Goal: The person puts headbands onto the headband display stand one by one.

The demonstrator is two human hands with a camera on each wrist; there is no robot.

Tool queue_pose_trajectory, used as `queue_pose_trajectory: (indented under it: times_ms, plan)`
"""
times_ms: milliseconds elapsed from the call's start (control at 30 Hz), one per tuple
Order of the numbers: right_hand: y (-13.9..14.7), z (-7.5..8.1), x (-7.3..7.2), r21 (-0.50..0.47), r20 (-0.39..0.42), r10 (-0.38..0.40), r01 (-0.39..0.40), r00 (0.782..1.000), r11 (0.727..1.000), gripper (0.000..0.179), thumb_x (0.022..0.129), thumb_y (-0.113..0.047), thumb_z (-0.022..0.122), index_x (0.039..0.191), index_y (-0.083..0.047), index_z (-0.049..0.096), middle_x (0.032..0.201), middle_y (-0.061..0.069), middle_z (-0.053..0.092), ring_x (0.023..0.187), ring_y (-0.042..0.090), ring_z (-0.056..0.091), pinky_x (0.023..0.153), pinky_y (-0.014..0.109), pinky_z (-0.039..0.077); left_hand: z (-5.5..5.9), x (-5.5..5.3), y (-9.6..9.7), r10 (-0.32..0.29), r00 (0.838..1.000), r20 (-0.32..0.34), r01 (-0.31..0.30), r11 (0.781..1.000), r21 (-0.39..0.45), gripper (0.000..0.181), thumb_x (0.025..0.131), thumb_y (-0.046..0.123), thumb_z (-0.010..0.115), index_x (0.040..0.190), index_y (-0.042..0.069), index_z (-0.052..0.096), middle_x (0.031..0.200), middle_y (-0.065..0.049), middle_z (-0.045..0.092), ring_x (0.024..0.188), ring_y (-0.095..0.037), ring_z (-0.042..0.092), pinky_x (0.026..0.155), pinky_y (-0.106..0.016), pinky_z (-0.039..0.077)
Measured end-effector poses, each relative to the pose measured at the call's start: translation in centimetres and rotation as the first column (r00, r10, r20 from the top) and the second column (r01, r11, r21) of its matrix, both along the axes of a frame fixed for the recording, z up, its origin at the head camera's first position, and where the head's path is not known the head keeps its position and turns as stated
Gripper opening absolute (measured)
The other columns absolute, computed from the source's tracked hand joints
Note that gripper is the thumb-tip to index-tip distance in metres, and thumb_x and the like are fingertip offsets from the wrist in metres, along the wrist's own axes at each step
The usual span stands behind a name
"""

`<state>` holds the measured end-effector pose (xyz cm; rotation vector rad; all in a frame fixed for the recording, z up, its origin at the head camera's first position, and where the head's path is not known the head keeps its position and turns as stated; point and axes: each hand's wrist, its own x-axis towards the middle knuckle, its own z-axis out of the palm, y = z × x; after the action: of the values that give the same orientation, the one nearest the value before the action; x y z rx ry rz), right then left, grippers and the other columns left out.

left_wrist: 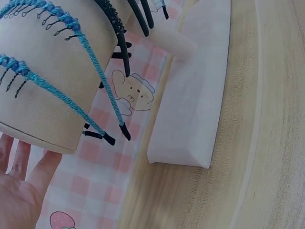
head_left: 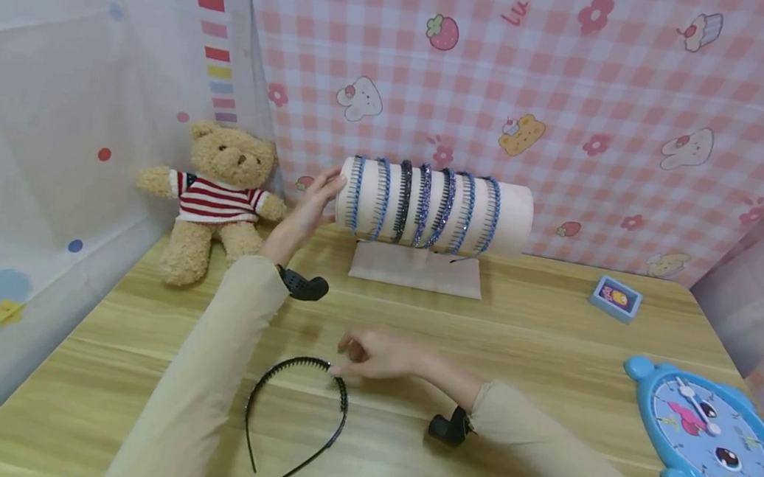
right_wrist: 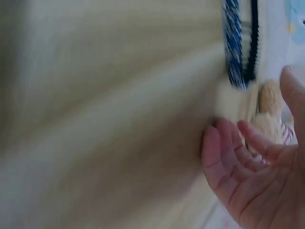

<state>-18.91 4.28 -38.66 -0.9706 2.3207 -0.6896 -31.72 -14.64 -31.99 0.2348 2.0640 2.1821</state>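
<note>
A pale padded roll (head_left: pixel 515 214) on a stand carries several toothed headbands, blue, purple glittery and black. My left hand (head_left: pixel 311 208) rests on the roll's left end. In the left wrist view its extended fingers (left_wrist: pixel 21 160) reach behind the roll's edge, partly hidden. One dark headband (head_left: pixel 300 360) lies on the table nearer to me, its two tips facing me. Beside its upper right part is my right hand (head_left: pixel 380 353), fingers loosely bent. In the right wrist view, that headband (right_wrist: pixel 233 43) stands apart from the fingers, and the palm holds nothing.
A teddy bear (head_left: pixel 214 201) in a striped shirt sits at the back left. To the right are a small blue framed box (head_left: pixel 616 298) and a blue toy clock (head_left: pixel 708 431). The stand's flat base (head_left: pixel 413 269) stands near the back edge of the wooden table (head_left: pixel 535 330).
</note>
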Motion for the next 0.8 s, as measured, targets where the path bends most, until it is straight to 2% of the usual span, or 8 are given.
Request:
queue_pose_trajectory:
  times_ms: [100, 233, 300, 400, 500, 633, 733, 800]
  plan:
    - [-0.9, -0.5, 0.6, 0.007, 0.006, -0.032, 0.032, 0.999, 0.999, 0.044, 0.084, -0.036, 0.065, 0.114, -0.006, 0.055, 0.093, 0.003, 0.061, 0.082, 0.009, 0.055, 0.071, 0.019, 0.047, -0.1, -0.1, 0.1, 0.001, 1.000, -0.001, -0.001, 1.000, -0.003, 0.056, 0.095, 0.039, 0.039, 0.145, 0.022, 0.021, 0.149, -0.004, 0.025, 0.137, -0.023, 0.024, 0.109, -0.051, 0.026]
    - [-1.6, -0.8, 1.0, -0.028, -0.041, -0.091, 0.090, 0.995, 0.996, 0.030, 0.082, -0.014, 0.066, 0.107, -0.002, 0.056, 0.077, 0.000, 0.054, 0.068, 0.008, 0.047, 0.060, 0.017, 0.040, -0.1, -0.2, 0.2, 0.006, 1.000, -0.001, -0.006, 1.000, 0.001, 0.056, 0.095, 0.039, 0.039, 0.145, 0.022, 0.022, 0.148, -0.005, 0.027, 0.137, -0.023, 0.025, 0.108, -0.051, 0.026]
    - [-1.4, -0.7, 1.0, -0.025, -0.055, -0.122, 0.121, 0.991, 0.992, 0.026, 0.080, -0.006, 0.065, 0.105, -0.001, 0.057, 0.074, -0.001, 0.050, 0.066, 0.009, 0.044, 0.058, 0.017, 0.038, -0.1, -0.2, 0.3, 0.007, 1.000, 0.000, -0.007, 1.000, 0.006, 0.055, 0.095, 0.038, 0.039, 0.145, 0.022, 0.022, 0.148, -0.005, 0.027, 0.136, -0.023, 0.025, 0.108, -0.052, 0.026]
    - [-0.6, -0.3, 0.6, 0.003, -0.085, -0.146, 0.147, 0.986, 0.989, 0.026, 0.080, -0.002, 0.063, 0.105, 0.003, 0.058, 0.075, 0.003, 0.052, 0.068, 0.012, 0.046, 0.060, 0.021, 0.040, 0.0, -0.1, 0.3, 0.011, 1.000, 0.000, -0.011, 1.000, 0.008, 0.055, 0.095, 0.038, 0.039, 0.145, 0.022, 0.022, 0.148, -0.005, 0.027, 0.136, -0.023, 0.025, 0.109, -0.052, 0.025]
    - [1.1, 0.6, -0.4, 0.077, -0.071, -0.195, 0.200, 0.978, 0.977, 0.028, 0.082, -0.003, 0.061, 0.109, 0.005, 0.059, 0.088, 0.010, 0.060, 0.079, 0.017, 0.053, 0.068, 0.027, 0.046, 0.0, -0.1, 0.3, 0.015, 1.000, -0.002, -0.015, 1.000, 0.004, 0.056, 0.095, 0.039, 0.039, 0.145, 0.022, 0.021, 0.148, -0.005, 0.027, 0.137, -0.023, 0.025, 0.109, -0.052, 0.024]
    - [4.9, 1.9, -2.1, 0.156, 0.001, -0.272, 0.269, 0.962, 0.950, 0.033, 0.086, -0.004, 0.057, 0.117, 0.004, 0.056, 0.104, 0.017, 0.061, 0.073, 0.021, 0.062, 0.065, 0.030, 0.053, 0.0, 0.0, 0.2, 0.017, 1.000, 0.000, -0.017, 1.000, 0.006, 0.056, 0.095, 0.039, 0.039, 0.145, 0.021, 0.021, 0.147, -0.006, 0.028, 0.136, -0.023, 0.025, 0.109, -0.052, 0.025]
    - [8.5, 2.8, -3.3, 0.144, 0.045, -0.301, 0.292, 0.953, 0.946, 0.035, 0.085, -0.003, 0.054, 0.119, 0.006, 0.053, 0.104, 0.021, 0.060, 0.059, 0.017, 0.061, 0.057, 0.029, 0.054, -0.1, 0.0, 0.2, 0.021, 1.000, 0.000, -0.021, 1.000, 0.008, 0.056, 0.095, 0.038, 0.039, 0.145, 0.020, 0.021, 0.147, -0.006, 0.028, 0.136, -0.023, 0.026, 0.108, -0.052, 0.026]
    - [10.9, 3.5, -3.9, 0.106, 0.090, -0.326, 0.317, 0.941, 0.943, 0.037, 0.086, -0.003, 0.052, 0.121, 0.010, 0.049, 0.108, 0.026, 0.057, 0.064, 0.018, 0.062, 0.060, 0.030, 0.055, -0.1, 0.0, 0.2, 0.022, 1.000, -0.001, -0.022, 1.000, 0.006, 0.057, 0.095, 0.038, 0.039, 0.145, 0.020, 0.021, 0.147, -0.006, 0.028, 0.136, -0.023, 0.027, 0.108, -0.052, 0.027]
